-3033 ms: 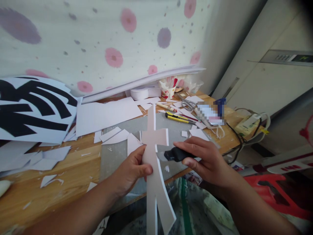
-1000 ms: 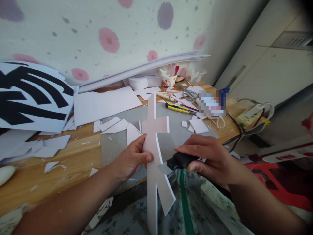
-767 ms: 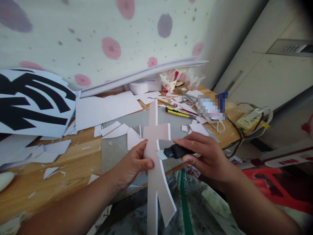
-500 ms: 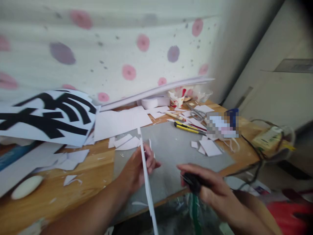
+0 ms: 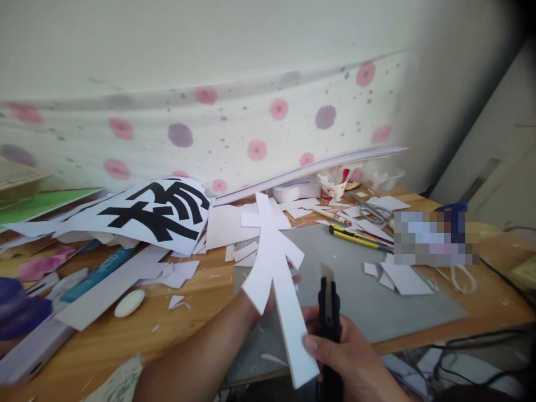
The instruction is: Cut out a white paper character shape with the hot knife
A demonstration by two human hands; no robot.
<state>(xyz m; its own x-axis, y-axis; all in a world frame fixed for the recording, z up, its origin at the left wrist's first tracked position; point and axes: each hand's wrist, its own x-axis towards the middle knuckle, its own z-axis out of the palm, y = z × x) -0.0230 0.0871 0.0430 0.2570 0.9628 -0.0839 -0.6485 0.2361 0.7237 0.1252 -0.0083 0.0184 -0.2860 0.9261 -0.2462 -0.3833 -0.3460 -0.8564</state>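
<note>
A white cut-out (image 5: 272, 254), shaped like a written character with branching strokes, stands tilted in front of me, its broad face towards me. My left hand (image 5: 249, 308) holds it from behind; most of the fingers are hidden by it. In my right hand (image 5: 352, 349) is a black utility knife (image 5: 329, 312), blade out and pointing up. The right thumb also touches the edge of the cut-out's long lower stroke. Below both hands lies a grey cutting mat (image 5: 355, 301).
A yellow utility knife (image 5: 355, 237), scissors (image 5: 372, 211) and white scraps (image 5: 406, 276) lie to the right. A printed sheet with black characters (image 5: 154, 215) rests at the left, near a white oval object (image 5: 129, 303). A paper cup (image 5: 334, 187) stands at the back.
The cut-out has turned from edge-on to face-on. My right hand, with the black knife, has come up to its lower edge. The view has shifted left and up.
</note>
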